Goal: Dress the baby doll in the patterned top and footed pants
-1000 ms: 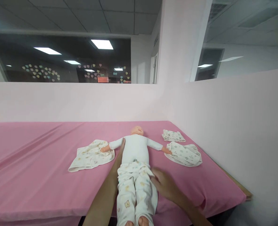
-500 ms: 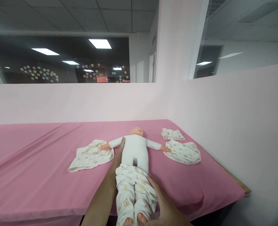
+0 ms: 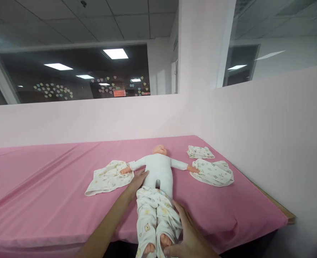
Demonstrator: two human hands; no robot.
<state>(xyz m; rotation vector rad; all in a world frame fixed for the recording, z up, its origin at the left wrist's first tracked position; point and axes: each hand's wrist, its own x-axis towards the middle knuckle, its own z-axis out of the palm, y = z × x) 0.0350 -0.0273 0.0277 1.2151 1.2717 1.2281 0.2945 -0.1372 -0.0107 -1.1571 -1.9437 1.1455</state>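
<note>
A baby doll (image 3: 159, 168) in white lies face up on the pink-covered table, arms spread. Patterned baby pants (image 3: 147, 211) cover its legs up to below the crotch, with both feet showing at the cuffs. My left hand (image 3: 139, 180) rests against the left side of the doll's torso, fingers stretched out. Around the doll's right-hand leg, my right hand (image 3: 188, 229) lies with thumb and fingers apart: its fingertips touch the pants near the waistband and the thumb is by a foot. It does not visibly grip the cloth.
A patterned baby garment (image 3: 107, 179) lies under the doll's hand on the left. To the right are another patterned cloth (image 3: 213, 173) and a folded cloth (image 3: 200, 152). Pink sheeting (image 3: 53, 193) covers the table, which meets a white wall (image 3: 268, 125) on the right.
My left hand has slid down the doll's side, from near the armpit toward the waist. My right hand stays by the leg. The whole view has shifted slightly.
</note>
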